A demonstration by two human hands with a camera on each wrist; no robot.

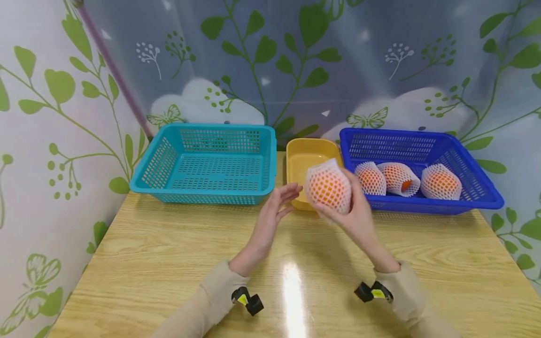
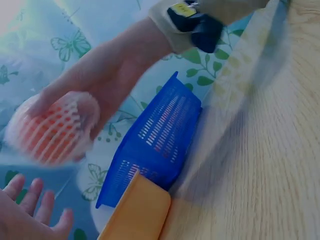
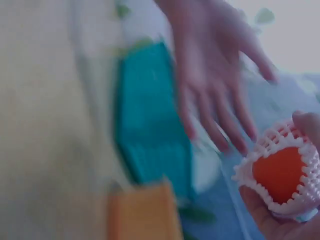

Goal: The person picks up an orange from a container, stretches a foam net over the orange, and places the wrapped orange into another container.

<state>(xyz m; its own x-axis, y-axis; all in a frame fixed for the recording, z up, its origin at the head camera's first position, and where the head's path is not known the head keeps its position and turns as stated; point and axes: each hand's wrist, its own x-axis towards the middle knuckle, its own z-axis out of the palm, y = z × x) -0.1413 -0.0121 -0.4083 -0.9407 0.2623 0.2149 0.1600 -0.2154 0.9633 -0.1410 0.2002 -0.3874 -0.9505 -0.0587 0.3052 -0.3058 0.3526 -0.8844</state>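
Note:
My right hand [image 1: 357, 213] grips an orange fruit in a white foam net [image 1: 328, 188], held up in front of the yellow bin [image 1: 310, 152]. In the right wrist view, bare orange skin of the fruit [image 3: 280, 175] shows through the net's open end. Close by on the left is my left hand [image 1: 270, 218], its fingers extended toward the fruit without touching it. That hand [image 3: 215, 75] holds nothing. Several more netted fruits, among them one at the far right [image 1: 441, 182], lie in the blue basket [image 1: 422, 204].
A teal basket [image 1: 203, 190] with perforated sides stands at the back left, left of the yellow bin. All three containers sit in a row along the back of the wooden table [image 1: 169, 253]. Behind them hangs a leaf-patterned curtain [image 1: 262, 61].

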